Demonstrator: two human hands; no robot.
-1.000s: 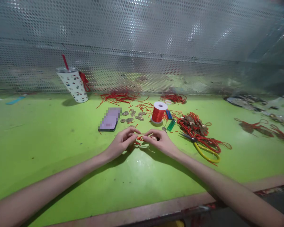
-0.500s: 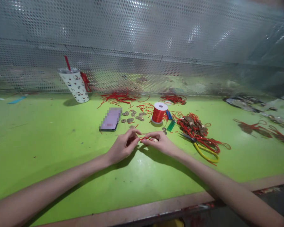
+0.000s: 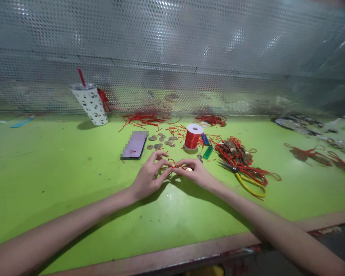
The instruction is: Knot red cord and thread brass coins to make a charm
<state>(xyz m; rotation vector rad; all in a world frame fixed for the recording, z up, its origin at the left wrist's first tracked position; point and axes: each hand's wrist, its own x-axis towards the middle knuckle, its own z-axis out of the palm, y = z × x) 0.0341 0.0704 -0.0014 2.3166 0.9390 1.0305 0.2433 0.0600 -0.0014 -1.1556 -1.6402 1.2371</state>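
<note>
Fingertips nearly meeting, my two hands work over the middle of the green table. My left hand (image 3: 150, 174) pinches a red cord (image 3: 173, 165), its index finger arched above the thumb. The same cord is pinched by my right hand (image 3: 196, 174), with a brass-coloured coin (image 3: 189, 169) showing at its fingers. A small loop of cord rises between the hands; how it is knotted is too small to tell. Just beyond lie several loose coins (image 3: 158, 146) and a spool of red cord (image 3: 193, 137) standing upright.
Yellow-handled scissors (image 3: 250, 186) lie right of my right hand, by a pile of corded coins (image 3: 235, 151). A green lighter (image 3: 208, 152) is near the spool. A phone (image 3: 135, 145) and a patterned tumbler (image 3: 91, 105) stand left. A perforated metal screen (image 3: 161, 57) closes the back.
My left fingers have shifted slightly right and spread a little, closer to my right fingertips. A small loop of red cord now stands up between the hands.
</note>
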